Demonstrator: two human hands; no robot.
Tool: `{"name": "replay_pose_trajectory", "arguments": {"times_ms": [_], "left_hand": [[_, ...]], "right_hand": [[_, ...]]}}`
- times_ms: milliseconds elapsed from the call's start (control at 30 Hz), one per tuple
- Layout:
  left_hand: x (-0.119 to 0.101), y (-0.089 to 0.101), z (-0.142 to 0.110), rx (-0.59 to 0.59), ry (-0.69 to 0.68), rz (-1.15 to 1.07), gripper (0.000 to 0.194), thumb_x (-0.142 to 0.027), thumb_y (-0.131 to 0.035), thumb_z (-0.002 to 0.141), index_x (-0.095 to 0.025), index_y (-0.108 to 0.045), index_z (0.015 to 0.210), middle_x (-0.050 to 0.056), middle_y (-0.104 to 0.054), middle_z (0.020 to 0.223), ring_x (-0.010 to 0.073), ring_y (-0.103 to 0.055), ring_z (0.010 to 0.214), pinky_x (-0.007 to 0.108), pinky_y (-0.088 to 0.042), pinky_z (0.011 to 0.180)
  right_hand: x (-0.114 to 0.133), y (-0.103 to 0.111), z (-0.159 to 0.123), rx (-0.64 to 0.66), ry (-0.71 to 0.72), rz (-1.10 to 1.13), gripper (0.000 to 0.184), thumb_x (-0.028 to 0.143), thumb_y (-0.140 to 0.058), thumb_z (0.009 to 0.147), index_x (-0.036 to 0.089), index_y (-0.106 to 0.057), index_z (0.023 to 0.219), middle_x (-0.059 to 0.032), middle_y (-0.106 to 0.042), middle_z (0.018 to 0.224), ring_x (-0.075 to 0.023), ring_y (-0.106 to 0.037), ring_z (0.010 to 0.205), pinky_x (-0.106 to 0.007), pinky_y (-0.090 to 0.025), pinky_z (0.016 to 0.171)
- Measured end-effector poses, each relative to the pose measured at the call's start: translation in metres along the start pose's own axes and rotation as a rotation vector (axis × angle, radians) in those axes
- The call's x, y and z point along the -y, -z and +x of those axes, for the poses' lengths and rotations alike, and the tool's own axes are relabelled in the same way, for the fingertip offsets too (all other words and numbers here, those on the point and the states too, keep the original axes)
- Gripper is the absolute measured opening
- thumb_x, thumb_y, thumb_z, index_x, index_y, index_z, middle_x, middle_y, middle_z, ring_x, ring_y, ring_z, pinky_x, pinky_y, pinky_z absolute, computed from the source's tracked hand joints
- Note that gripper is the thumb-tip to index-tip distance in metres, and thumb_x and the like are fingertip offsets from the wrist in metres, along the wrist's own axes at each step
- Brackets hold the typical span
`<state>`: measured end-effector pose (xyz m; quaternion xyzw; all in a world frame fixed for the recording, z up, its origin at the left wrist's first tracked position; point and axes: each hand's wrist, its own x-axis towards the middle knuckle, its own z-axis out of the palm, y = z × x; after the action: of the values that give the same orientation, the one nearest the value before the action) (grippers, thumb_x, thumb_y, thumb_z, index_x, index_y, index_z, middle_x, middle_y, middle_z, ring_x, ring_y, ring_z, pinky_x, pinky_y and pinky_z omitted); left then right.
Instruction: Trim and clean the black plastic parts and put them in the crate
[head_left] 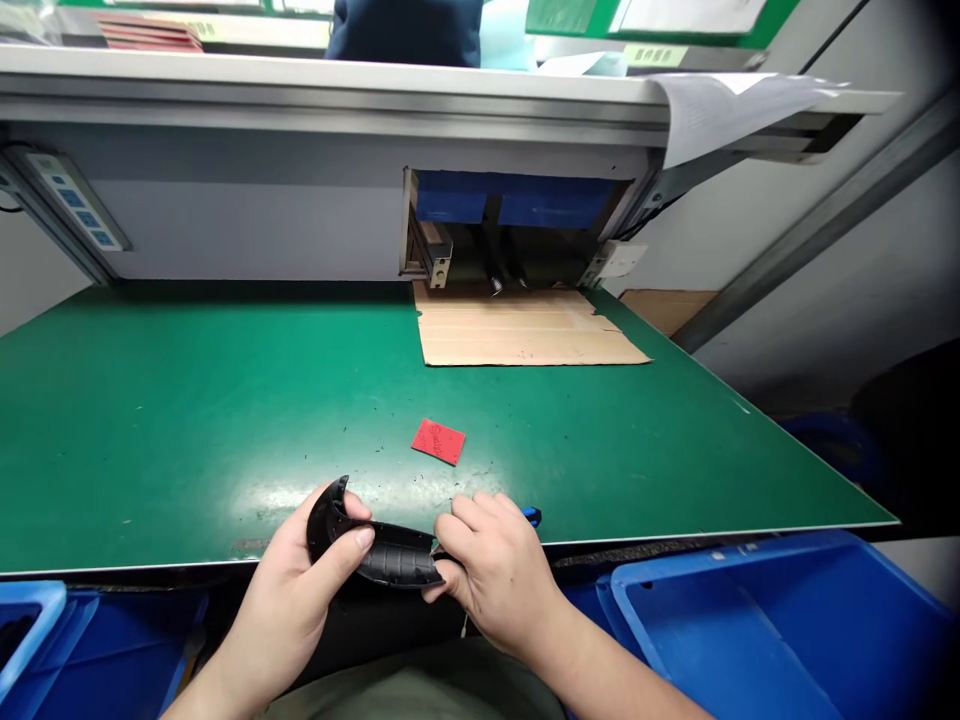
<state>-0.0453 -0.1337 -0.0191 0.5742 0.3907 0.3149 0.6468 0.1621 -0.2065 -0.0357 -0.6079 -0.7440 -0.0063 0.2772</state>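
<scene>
A curved black plastic part (397,555) with a ribbed inner side is held just over the table's front edge. My left hand (300,570) is closed around its left end, the thumb pressed on the inner side. At the other end of the part is my right hand (495,555), with its fingers curled into a fist and the thumb beneath. A blue and black handle end (532,516) sticks out behind that fist, and a small tip shows by the part's right edge. The fingers hide most of this tool, so its exact kind is unclear.
A red card (439,441) with handwriting lies on the green table (225,400), among small dark scraps. Farther back, a cardboard sheet (525,335) lies before an opening in the panel. Blue bins (750,600) stand below the front edge on both sides.
</scene>
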Motion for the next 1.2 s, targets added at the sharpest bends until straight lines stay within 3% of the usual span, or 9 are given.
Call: {"name": "replay_pose_trajectory", "arguments": {"times_ms": [300,500,633,767,933,1033,1200], "left_hand": [[-0.003,-0.006,-0.003,-0.008,-0.086,0.160,0.011,-0.037,-0.059,0.088,-0.027,-0.054,0.093,-0.003,-0.052,0.093,0.0136,-0.049,0.089,0.023,-0.039,0.083],[-0.008,-0.015,-0.006,-0.001,-0.084,0.087,0.012,-0.035,-0.060,0.087,-0.024,-0.055,0.087,0.000,-0.054,0.089,0.0162,-0.051,0.087,0.025,-0.041,0.080],[-0.008,-0.025,-0.006,-0.078,-0.033,-0.181,0.013,-0.032,-0.066,0.082,-0.024,-0.056,0.085,0.000,-0.052,0.087,0.0151,-0.049,0.084,0.023,-0.044,0.076],[-0.002,-0.032,-0.006,-0.107,-0.016,-0.340,0.015,-0.029,-0.069,0.079,-0.024,-0.057,0.086,0.000,-0.051,0.088,0.0140,-0.048,0.083,0.021,-0.045,0.073],[0.000,-0.036,-0.007,-0.043,-0.006,-0.347,0.011,-0.028,-0.065,0.083,-0.023,-0.057,0.087,0.000,-0.051,0.086,0.0137,-0.049,0.081,0.022,-0.045,0.074],[-0.002,-0.037,-0.007,-0.007,-0.032,-0.325,0.008,-0.027,-0.063,0.084,-0.023,-0.056,0.087,0.000,-0.051,0.086,0.0139,-0.051,0.081,0.023,-0.045,0.076],[-0.006,-0.035,-0.007,-0.073,-0.048,-0.357,0.011,-0.027,-0.067,0.081,-0.023,-0.057,0.085,0.001,-0.052,0.087,0.0147,-0.051,0.082,0.022,-0.048,0.073]], "right_hand": [[-0.007,0.005,-0.003,0.063,0.073,-0.011,0.067,0.060,-0.008,0.103,0.018,-0.046,0.065,-0.0004,-0.048,0.062,-0.0161,-0.036,0.057,-0.030,-0.018,0.057],[-0.020,0.015,-0.003,0.233,0.108,0.370,0.069,0.077,-0.021,0.093,0.018,-0.042,0.063,0.0036,-0.046,0.057,-0.0124,-0.040,0.052,-0.025,-0.024,0.053],[-0.016,0.027,-0.004,0.096,-0.055,0.527,0.067,0.080,-0.026,0.089,0.019,-0.046,0.072,0.0010,-0.048,0.067,-0.0146,-0.043,0.060,-0.025,-0.031,0.057],[-0.004,0.026,-0.007,-0.007,-0.112,0.571,0.068,0.082,-0.028,0.088,0.018,-0.050,0.084,-0.0027,-0.048,0.078,-0.0185,-0.045,0.070,-0.028,-0.035,0.064],[0.009,0.015,-0.007,0.005,-0.137,0.580,0.073,0.081,-0.014,0.090,0.018,-0.052,0.085,-0.0033,-0.046,0.078,-0.0202,-0.044,0.071,-0.031,-0.034,0.066],[0.010,0.012,-0.007,0.044,-0.129,0.547,0.067,0.076,-0.019,0.093,0.019,-0.050,0.079,-0.0025,-0.046,0.075,-0.0194,-0.043,0.068,-0.030,-0.033,0.064],[0.002,0.019,-0.011,-0.034,-0.224,0.569,0.065,0.079,-0.024,0.091,0.019,-0.049,0.086,-0.0026,-0.047,0.079,-0.0193,-0.044,0.071,-0.029,-0.034,0.064]]}}
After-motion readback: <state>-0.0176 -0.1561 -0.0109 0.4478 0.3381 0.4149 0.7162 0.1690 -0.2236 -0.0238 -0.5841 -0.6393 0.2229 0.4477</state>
